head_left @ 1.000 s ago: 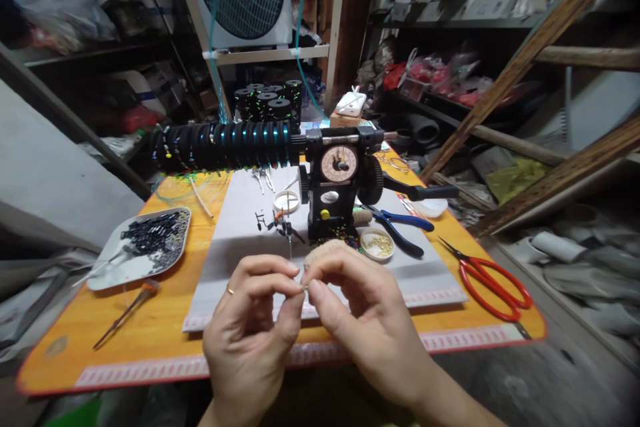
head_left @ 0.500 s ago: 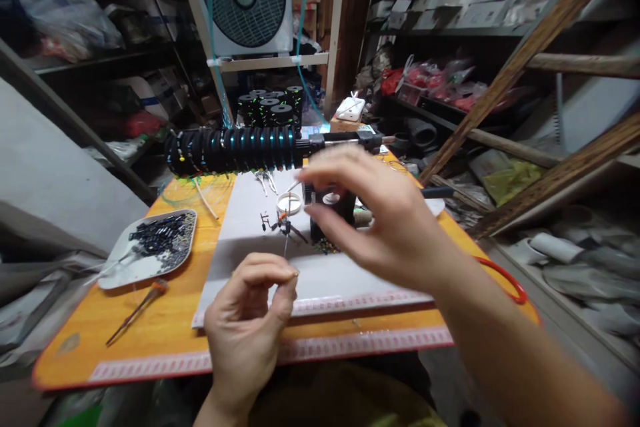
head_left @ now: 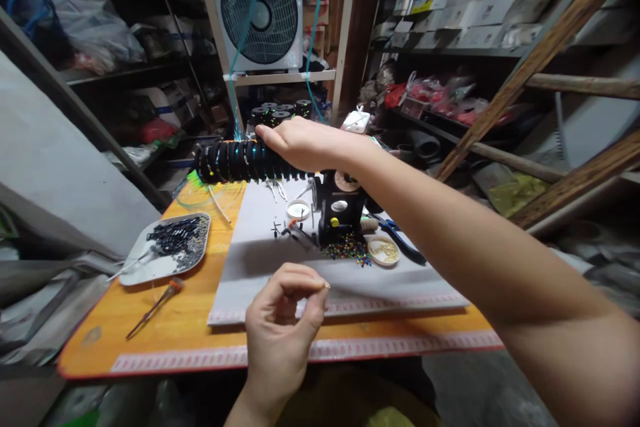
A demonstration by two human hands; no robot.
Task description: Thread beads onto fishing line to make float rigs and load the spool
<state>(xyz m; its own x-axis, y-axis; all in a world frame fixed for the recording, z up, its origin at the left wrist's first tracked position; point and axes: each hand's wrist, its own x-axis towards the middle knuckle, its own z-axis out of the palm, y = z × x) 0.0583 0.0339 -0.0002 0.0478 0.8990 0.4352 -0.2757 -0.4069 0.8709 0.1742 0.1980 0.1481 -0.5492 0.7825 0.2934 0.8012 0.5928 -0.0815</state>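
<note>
In the head view, the left hand [head_left: 280, 323] was over the near edge of the pale board [head_left: 250, 290], its thumb and forefinger pinched together on a tiny piece [head_left: 327, 285] that showed at their tips, too small to make out. The right hand [head_left: 303, 143] reached across to the row of black spools [head_left: 220, 161] on the black machine [head_left: 340, 207], lying over their right end, though whether its fingers gripped anything could not be told. Colored beads [head_left: 353, 250] lay at the machine's foot, just beside a small dish [head_left: 371, 255] of gold-colored bits, with pliers [head_left: 409, 248] near it.
</note>
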